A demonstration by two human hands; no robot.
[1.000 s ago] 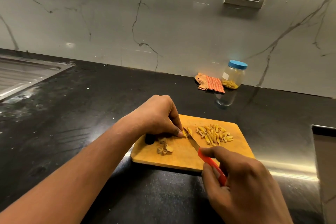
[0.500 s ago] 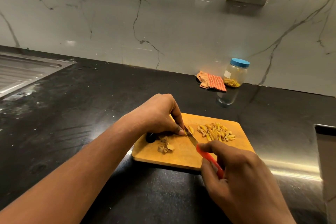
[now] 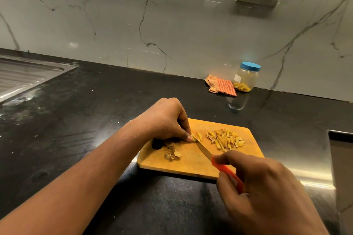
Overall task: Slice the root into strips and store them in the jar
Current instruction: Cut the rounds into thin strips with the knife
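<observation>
A small yellow root piece (image 3: 193,137) sits on the wooden cutting board (image 3: 191,165), pinched by the left hand (image 3: 165,120). The right hand (image 3: 267,185) grips an orange-handled knife (image 3: 204,151), its blade against the piece. Cut strips (image 3: 225,138) lie heaped nearby. The room shows a black countertop (image 3: 95,110) and a marble wall (image 3: 172,25), and the blue-lidded jar (image 3: 246,78) stands well behind. Fingers hide most of the root, perhaps a sliver.

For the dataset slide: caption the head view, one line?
Left hand pins a root piece on the cutting board; right hand slices it with a red-handled knife beside cut strips.
</observation>
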